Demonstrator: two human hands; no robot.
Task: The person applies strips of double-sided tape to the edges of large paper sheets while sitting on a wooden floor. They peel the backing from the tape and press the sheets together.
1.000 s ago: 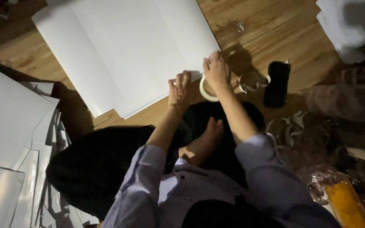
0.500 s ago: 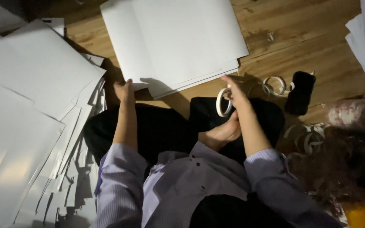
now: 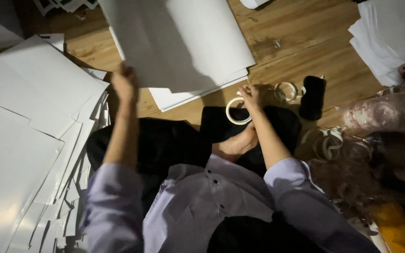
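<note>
- Your left hand [image 3: 124,84] pinches the lower left corner of a large white sheet [image 3: 179,42] and lifts it, so the sheet rises tilted above the stack of white sheets [image 3: 198,93] on the wooden floor [image 3: 305,42].
- Your right hand [image 3: 251,96] closes its fingers on a roll of white tape [image 3: 236,111], which sits at the near edge of that stack, just above your knee.
- To do this lift well, I judge you should raise the corner slowly and evenly: a sheet this broad and thin will bow and can crease if you pull it from one corner alone.
- Keep the tape roll clear of the sheet's underside, so that no sticky edge catches the paper.
- The sheets look smooth, flat and matte white, stiff enough to hold a plane yet flexible at the edges.
- A loose heap of similar sheets [image 3: 29,117] fans out at your left, with overlapping corners.
- The tape roll is a thin ring with an open centre; a second ring [image 3: 287,90] lies near it on the floor, beside a dark upright cylinder [image 3: 313,96].
- The floor shows warm wood grain, and crumpled clear plastic [image 3: 376,117] lies at your right.
</note>
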